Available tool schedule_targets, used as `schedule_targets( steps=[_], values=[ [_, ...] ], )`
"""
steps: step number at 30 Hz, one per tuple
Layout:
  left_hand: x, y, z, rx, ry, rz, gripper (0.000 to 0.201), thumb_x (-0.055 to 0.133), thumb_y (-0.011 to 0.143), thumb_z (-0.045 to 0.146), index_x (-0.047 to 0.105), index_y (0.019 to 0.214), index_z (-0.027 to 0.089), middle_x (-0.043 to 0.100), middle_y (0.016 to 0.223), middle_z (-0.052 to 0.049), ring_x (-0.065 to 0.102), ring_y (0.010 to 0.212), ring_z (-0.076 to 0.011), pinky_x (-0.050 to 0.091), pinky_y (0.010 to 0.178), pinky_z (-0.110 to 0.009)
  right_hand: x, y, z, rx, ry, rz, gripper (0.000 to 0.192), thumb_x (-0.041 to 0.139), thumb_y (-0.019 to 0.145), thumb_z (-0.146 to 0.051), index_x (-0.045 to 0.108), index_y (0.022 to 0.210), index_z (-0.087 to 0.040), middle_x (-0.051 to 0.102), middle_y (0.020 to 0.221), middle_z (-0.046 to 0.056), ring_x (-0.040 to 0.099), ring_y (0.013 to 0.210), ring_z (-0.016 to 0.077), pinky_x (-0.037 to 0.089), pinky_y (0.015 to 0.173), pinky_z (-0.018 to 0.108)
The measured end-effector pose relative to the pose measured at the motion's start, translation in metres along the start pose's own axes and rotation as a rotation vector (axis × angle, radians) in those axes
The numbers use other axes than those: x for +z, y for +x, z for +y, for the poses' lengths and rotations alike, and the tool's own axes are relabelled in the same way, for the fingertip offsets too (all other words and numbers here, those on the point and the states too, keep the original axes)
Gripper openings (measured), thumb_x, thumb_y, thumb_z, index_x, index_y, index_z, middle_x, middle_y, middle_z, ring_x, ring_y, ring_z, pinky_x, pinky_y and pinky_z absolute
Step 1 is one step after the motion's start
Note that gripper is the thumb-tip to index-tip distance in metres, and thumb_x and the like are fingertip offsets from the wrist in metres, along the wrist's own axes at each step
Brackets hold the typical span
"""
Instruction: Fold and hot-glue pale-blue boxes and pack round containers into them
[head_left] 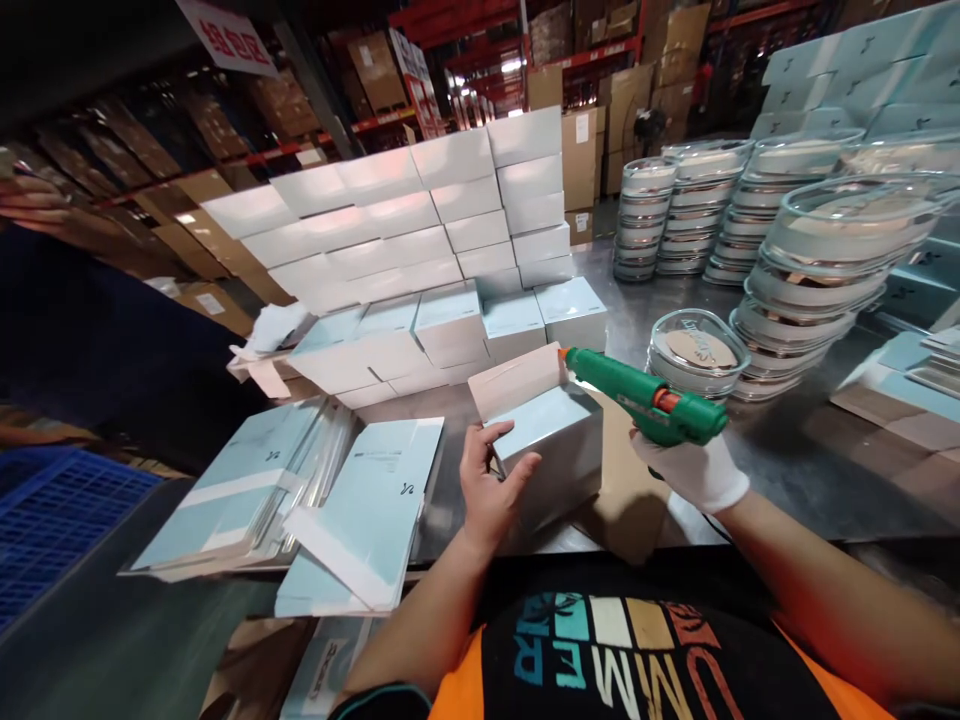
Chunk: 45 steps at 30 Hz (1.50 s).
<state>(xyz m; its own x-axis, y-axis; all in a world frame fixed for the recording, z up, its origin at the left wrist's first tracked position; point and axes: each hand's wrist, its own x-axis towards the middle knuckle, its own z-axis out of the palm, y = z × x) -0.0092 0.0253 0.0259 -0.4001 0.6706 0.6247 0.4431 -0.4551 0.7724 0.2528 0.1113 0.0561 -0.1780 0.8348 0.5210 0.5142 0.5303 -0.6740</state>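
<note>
A pale blue box [559, 470] stands before me, its flap [517, 383] raised at the far side. My bare left hand [487, 480] is closed around the near left corner of the box, thumb and forefinger apart with the corner between them. In a white glove, my right hand [694, 472] grips a green glue gun [637, 395]. The gun's orange nozzle meets or nearly meets the right end of the flap; actual contact cannot be made out. Beneath the box and gun lies a piece of brown cardboard [626, 490].
Stacked white boxes [405, 220] form a wall behind. Flat blue cartons [375, 490] lie at left, near a blue crate [60, 520]. Clear-lidded round containers [697, 350] stand in piles at right on the metal table [795, 480]. Another person's arm [82, 225] shows at far left.
</note>
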Motion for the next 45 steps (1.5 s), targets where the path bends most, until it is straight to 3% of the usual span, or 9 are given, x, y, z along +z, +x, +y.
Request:
schedule_targets(
  steps=[7, 10, 15, 20, 24, 28, 36, 40, 45],
  values=[
    [-0.018, 0.008, -0.008, -0.135, -0.009, 0.043, 0.060, 0.076, 0.084, 0.074, 0.073, 0.112, 0.021, 0.073, 0.101, -0.007, 0.070, 0.098, -0.0266, 0.055, 0.091, -0.038, 0.010, 0.005, 0.021, 0.778, 0.761, -0.325, 0.050, 0.068, 0.087, -0.062, 0.079, 0.098, -0.014, 0.070, 0.066, 0.009, 0.055, 0.048, 0.0162, 0.040, 0.040, 0.026],
    [-0.023, 0.008, -0.013, -0.186, -0.027, 0.045, 0.065, 0.074, 0.084, 0.077, 0.073, 0.115, 0.020, 0.073, 0.098, -0.007, 0.070, 0.097, -0.0275, 0.056, 0.090, -0.039, 0.014, 0.008, 0.041, 0.879, 0.543, -0.337, 0.049, 0.052, 0.100, -0.059, 0.075, 0.096, -0.016, 0.077, 0.074, 0.014, 0.062, 0.049, 0.0196, 0.046, 0.043, 0.028],
    [-0.022, 0.009, -0.015, -0.161, -0.068, 0.031, 0.067, 0.074, 0.084, 0.078, 0.074, 0.116, 0.020, 0.074, 0.101, -0.008, 0.070, 0.095, -0.0268, 0.056, 0.088, -0.037, 0.006, 0.015, 0.049, 0.612, 0.008, -0.199, 0.033, 0.064, 0.093, -0.049, 0.068, 0.074, -0.023, 0.075, 0.073, 0.010, 0.073, 0.074, 0.0275, 0.055, 0.064, 0.033],
    [-0.010, 0.010, -0.013, -0.045, -0.076, -0.023, 0.066, 0.074, 0.082, 0.081, 0.078, 0.109, 0.021, 0.075, 0.107, -0.009, 0.070, 0.099, -0.0274, 0.055, 0.089, -0.036, 0.023, 0.030, -0.014, 0.202, 0.427, -0.229, 0.047, 0.065, 0.092, -0.056, 0.067, 0.127, -0.024, 0.077, 0.124, 0.010, 0.072, 0.111, 0.0279, 0.059, 0.094, 0.039],
    [-0.006, 0.009, -0.015, -0.051, -0.050, -0.049, 0.072, 0.071, 0.079, 0.087, 0.077, 0.106, 0.021, 0.074, 0.105, -0.010, 0.070, 0.101, -0.0281, 0.054, 0.090, -0.037, 0.049, 0.038, -0.048, 0.146, 0.498, -0.392, 0.031, 0.059, 0.085, -0.035, 0.065, 0.113, -0.022, 0.076, 0.106, 0.006, 0.069, 0.095, 0.0242, 0.059, 0.085, 0.037],
    [-0.009, 0.008, -0.018, -0.054, -0.022, -0.074, 0.072, 0.067, 0.082, 0.087, 0.075, 0.107, 0.021, 0.074, 0.112, -0.012, 0.070, 0.114, -0.0315, 0.055, 0.098, -0.041, 0.057, 0.037, -0.046, 0.158, 0.442, -0.364, 0.018, 0.058, 0.085, -0.032, 0.063, 0.100, -0.023, 0.073, 0.094, 0.004, 0.068, 0.088, 0.0232, 0.060, 0.081, 0.037],
    [-0.014, 0.012, -0.022, 0.156, -0.285, -0.097, 0.053, 0.083, 0.087, 0.062, 0.056, 0.117, 0.028, 0.075, 0.124, -0.012, 0.074, 0.121, -0.0290, 0.058, 0.105, -0.049, 0.032, 0.032, -0.018, -0.284, 0.453, -0.454, 0.054, 0.093, 0.075, -0.047, 0.066, 0.116, -0.025, 0.058, 0.158, 0.016, 0.049, 0.154, 0.0386, 0.043, 0.124, 0.059],
    [-0.033, 0.031, -0.015, 0.352, -0.111, -0.350, 0.035, 0.076, 0.095, 0.058, 0.072, 0.111, 0.027, 0.077, 0.124, -0.013, 0.071, 0.130, -0.0298, 0.057, 0.111, -0.053, 0.024, 0.023, -0.013, -0.463, 0.379, -0.560, 0.030, 0.075, 0.093, -0.025, 0.071, 0.123, -0.029, 0.050, 0.167, 0.013, 0.049, 0.156, 0.0315, 0.045, 0.124, 0.057],
    [-0.046, 0.050, -0.003, 0.452, -0.007, -0.651, 0.030, 0.063, 0.105, 0.051, 0.081, 0.117, 0.030, 0.081, 0.125, -0.012, 0.061, 0.146, -0.0324, 0.053, 0.118, -0.062, 0.019, 0.024, -0.023, -0.588, 0.330, -0.605, 0.043, 0.065, 0.098, -0.018, 0.073, 0.135, -0.038, 0.058, 0.161, 0.008, 0.053, 0.152, 0.0302, 0.048, 0.122, 0.057]
  ],
)
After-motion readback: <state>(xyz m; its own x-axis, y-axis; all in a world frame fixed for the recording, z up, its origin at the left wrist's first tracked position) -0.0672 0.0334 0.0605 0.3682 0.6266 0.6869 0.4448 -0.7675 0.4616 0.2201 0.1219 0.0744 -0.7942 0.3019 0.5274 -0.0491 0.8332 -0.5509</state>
